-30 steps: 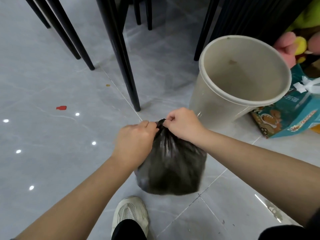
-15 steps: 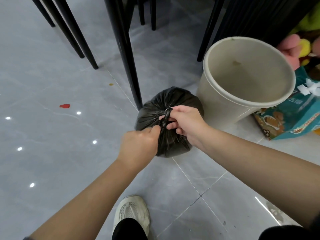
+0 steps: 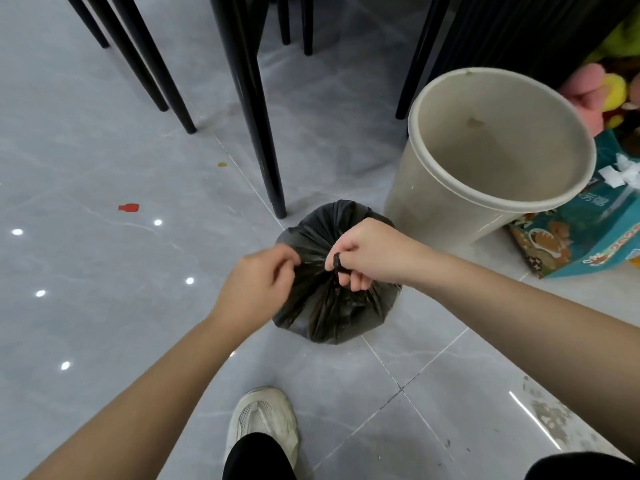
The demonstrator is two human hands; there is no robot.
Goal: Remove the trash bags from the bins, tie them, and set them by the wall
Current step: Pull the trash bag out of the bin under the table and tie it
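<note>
1. Black trash bag is sitting on the grey tiled floor, outside the bin and right over a tile joint. Its top is bunching into a twisted neck.
2. Right grip is curling tight around that twisted neck. The neck is looping over the index finger, and the other fingers are tucking in under it against the bag's top.
3. Left grip is hovering at the bag's left side with its fingers curled in (heavy motion blur here). Cannot tell whether it is pinching the plastic or only brushing it.
4. Beige bin is standing upright just beside the bag, on its far-right side. Its inner wall is showing a small brown spot. Cannot tell if bag and bin are touching.
5. Black furniture legs are standing on the floor beyond the bag, and the nearest foot is landing just beside the bag's far edge.
6. White shoe is resting on the floor on the near side of the bag, apart from it.
7. Teal printed package is lying behind the bin on its right, with plush toys piling up beyond it.
8. Small red scrap is lying on the floor well to the left of the bag.
</note>
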